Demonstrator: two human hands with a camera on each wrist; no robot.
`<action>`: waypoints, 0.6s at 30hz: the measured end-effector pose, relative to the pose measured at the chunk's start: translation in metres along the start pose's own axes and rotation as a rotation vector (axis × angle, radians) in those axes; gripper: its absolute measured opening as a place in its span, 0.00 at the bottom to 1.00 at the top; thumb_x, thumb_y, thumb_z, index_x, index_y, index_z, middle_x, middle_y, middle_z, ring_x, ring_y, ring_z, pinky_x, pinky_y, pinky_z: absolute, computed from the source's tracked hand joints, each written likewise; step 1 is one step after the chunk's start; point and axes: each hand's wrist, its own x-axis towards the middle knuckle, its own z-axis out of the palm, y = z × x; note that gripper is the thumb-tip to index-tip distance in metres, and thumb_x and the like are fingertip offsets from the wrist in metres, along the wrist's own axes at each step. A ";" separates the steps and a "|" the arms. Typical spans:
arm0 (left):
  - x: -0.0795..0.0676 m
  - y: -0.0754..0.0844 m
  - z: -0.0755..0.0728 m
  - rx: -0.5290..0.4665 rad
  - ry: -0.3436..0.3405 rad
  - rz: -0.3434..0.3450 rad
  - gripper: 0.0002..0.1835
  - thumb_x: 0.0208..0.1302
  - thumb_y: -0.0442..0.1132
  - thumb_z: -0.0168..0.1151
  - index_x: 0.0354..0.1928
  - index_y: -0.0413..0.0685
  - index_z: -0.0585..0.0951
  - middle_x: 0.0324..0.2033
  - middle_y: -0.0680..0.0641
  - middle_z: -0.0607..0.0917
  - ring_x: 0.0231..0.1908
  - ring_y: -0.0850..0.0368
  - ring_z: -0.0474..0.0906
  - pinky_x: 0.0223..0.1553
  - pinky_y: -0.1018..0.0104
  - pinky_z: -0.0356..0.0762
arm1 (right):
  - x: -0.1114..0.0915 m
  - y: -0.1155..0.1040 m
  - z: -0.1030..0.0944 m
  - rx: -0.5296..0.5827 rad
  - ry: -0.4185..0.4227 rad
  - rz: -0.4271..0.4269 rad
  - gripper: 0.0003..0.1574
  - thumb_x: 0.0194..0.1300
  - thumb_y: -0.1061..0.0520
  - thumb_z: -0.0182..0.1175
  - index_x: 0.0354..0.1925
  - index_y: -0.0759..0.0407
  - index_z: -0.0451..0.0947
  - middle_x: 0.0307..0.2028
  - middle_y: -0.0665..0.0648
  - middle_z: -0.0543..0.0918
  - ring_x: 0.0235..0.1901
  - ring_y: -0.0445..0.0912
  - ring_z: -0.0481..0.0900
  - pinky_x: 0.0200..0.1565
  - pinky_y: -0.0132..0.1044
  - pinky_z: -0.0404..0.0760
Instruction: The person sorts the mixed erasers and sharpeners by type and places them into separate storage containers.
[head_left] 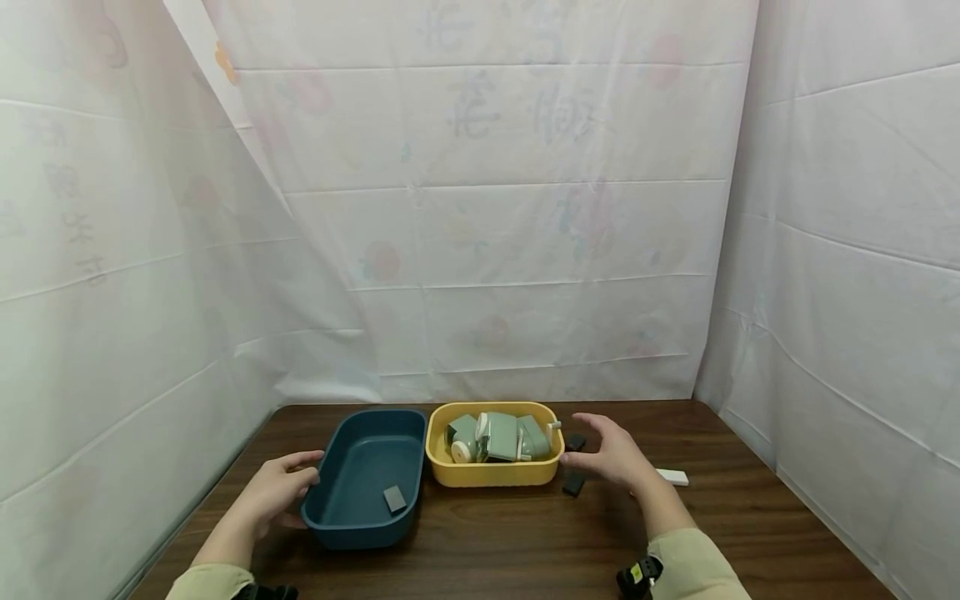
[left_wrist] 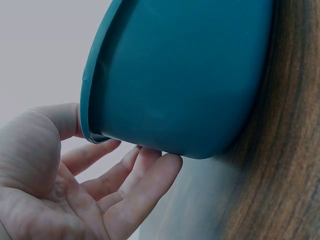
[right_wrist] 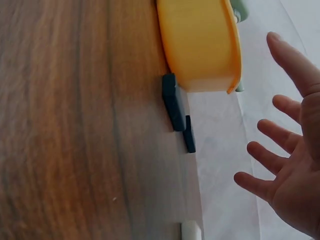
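My left hand [head_left: 273,493] holds the left side of a dark blue tub [head_left: 363,533]. In the left wrist view the thumb goes behind the tub's rim and the fingertips [left_wrist: 170,162] meet its outer wall. Inside the tub lies a small grey block [head_left: 394,499]. My right hand [head_left: 611,454] is spread over the table by the right end of a yellow tub [head_left: 491,475], holding nothing. That tub is filled with several sage-green items [head_left: 501,435] with white parts. Two dark blocks [head_left: 573,483] [right_wrist: 189,135] lie on the table near the right hand.
A white block [head_left: 672,477] lies right of the right hand, partly behind the forearm. The brown wooden table [head_left: 495,550] is bounded by white sheets [head_left: 487,250] at the back and both sides.
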 end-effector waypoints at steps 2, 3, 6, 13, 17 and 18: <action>0.000 0.000 0.000 0.001 0.000 0.001 0.32 0.66 0.34 0.54 0.73 0.34 0.66 0.54 0.29 0.79 0.43 0.42 0.84 0.29 0.42 0.85 | -0.001 0.003 0.001 -0.021 -0.010 0.017 0.52 0.53 0.37 0.77 0.70 0.54 0.71 0.68 0.61 0.72 0.68 0.61 0.67 0.64 0.64 0.68; 0.000 0.000 0.000 0.002 -0.001 0.001 0.32 0.66 0.34 0.54 0.73 0.34 0.66 0.54 0.29 0.79 0.43 0.42 0.84 0.29 0.42 0.85 | -0.001 0.004 0.002 -0.035 -0.014 0.013 0.52 0.53 0.37 0.77 0.70 0.55 0.72 0.68 0.62 0.72 0.68 0.62 0.67 0.63 0.65 0.68; 0.000 0.000 0.000 -0.002 0.001 0.000 0.32 0.66 0.34 0.54 0.73 0.34 0.66 0.54 0.29 0.79 0.43 0.42 0.84 0.29 0.42 0.85 | -0.002 0.007 0.003 -0.050 -0.028 0.025 0.50 0.53 0.39 0.77 0.69 0.56 0.73 0.67 0.62 0.73 0.67 0.62 0.69 0.63 0.64 0.69; 0.001 0.000 0.000 -0.003 -0.008 0.008 0.33 0.66 0.34 0.55 0.73 0.33 0.66 0.54 0.29 0.79 0.43 0.42 0.84 0.29 0.42 0.85 | -0.003 0.014 0.006 -0.072 -0.066 0.023 0.49 0.54 0.42 0.78 0.68 0.59 0.74 0.66 0.64 0.74 0.66 0.63 0.69 0.63 0.64 0.69; 0.001 0.000 0.000 -0.007 -0.004 0.004 0.33 0.65 0.34 0.55 0.73 0.34 0.66 0.53 0.30 0.79 0.43 0.42 0.84 0.29 0.42 0.85 | -0.004 0.017 0.009 -0.082 -0.095 0.017 0.48 0.53 0.43 0.79 0.66 0.61 0.75 0.65 0.64 0.75 0.66 0.63 0.69 0.63 0.63 0.69; 0.000 0.000 0.000 -0.008 -0.004 0.003 0.33 0.65 0.34 0.55 0.73 0.34 0.67 0.53 0.30 0.79 0.43 0.42 0.84 0.29 0.42 0.85 | -0.004 0.018 0.010 -0.082 -0.101 0.020 0.48 0.53 0.43 0.79 0.66 0.62 0.75 0.65 0.64 0.75 0.66 0.63 0.69 0.63 0.63 0.69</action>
